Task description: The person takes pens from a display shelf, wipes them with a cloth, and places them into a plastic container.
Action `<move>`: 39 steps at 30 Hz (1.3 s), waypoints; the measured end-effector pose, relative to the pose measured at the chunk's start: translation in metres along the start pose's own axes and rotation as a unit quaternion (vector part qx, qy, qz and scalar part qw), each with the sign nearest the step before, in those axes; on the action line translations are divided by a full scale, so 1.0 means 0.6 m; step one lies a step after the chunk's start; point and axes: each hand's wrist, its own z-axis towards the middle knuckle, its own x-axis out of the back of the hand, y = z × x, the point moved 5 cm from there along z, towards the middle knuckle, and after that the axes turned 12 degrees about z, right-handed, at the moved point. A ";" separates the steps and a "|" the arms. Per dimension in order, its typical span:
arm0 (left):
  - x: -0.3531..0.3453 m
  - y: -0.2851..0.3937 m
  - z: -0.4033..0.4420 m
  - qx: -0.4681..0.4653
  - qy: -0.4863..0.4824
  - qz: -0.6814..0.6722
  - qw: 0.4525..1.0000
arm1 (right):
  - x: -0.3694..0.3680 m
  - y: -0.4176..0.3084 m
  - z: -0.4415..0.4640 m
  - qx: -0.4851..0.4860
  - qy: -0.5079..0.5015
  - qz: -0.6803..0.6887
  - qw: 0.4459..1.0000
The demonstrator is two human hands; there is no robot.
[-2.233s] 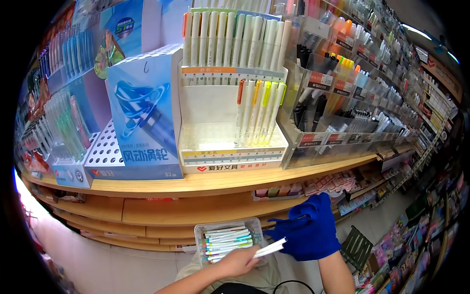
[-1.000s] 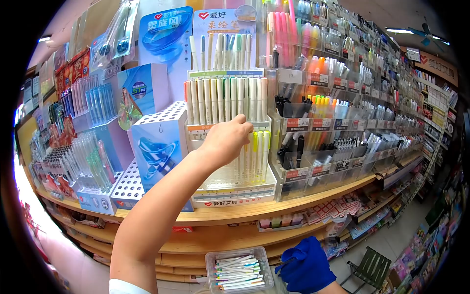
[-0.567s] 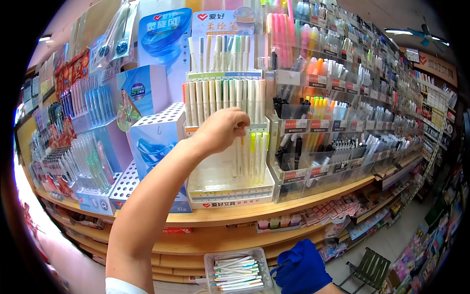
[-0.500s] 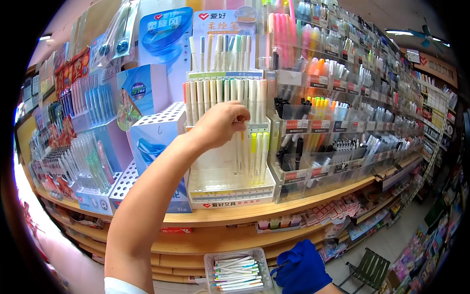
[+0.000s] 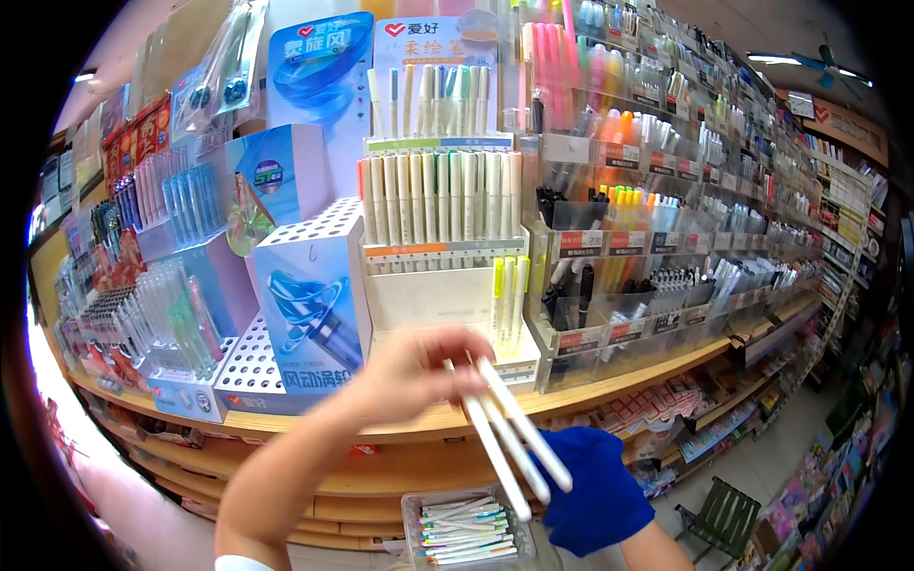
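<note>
My bare left hand [image 5: 419,376] is closed around three white marker pens [image 5: 509,433], slanting down to the right in front of the display rack. My right hand [image 5: 595,490], covered in blue fabric that looks like a glove, is at the lower right, just behind the pens' lower ends; its fingers cannot be made out clearly. Beside it, a clear plastic box [image 5: 411,533] holds many loose white pens [image 5: 466,531]. On the rack's lower tier stand a few yellow-capped markers [image 5: 509,295]. Above them is a full row of cream markers [image 5: 438,200].
Left of the rack stands a blue display box [image 5: 309,324] with holes in its top. Clear tiered pen holders [image 5: 619,328] fill the right side. A wooden shelf [image 5: 409,423] runs below, and a folding stool [image 5: 721,519] is on the floor at right.
My left hand has moved down from the rack's lower tier, drawing out white pens. That tier now holds fewer pens. My right hand has risen slightly beside the box.
</note>
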 end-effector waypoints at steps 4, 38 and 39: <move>-0.150 -0.116 -0.044 0.068 -0.054 -0.078 0.993 | -0.034 0.015 0.016 0.000 -0.095 -0.168 0.981; -0.239 -0.282 -0.122 0.082 0.153 -0.095 0.980 | -0.008 0.135 -0.023 -0.075 -0.098 -0.361 0.925; -0.255 -0.273 -0.124 0.100 0.125 -0.085 0.983 | -0.007 0.139 -0.024 -0.143 -0.044 -0.224 0.963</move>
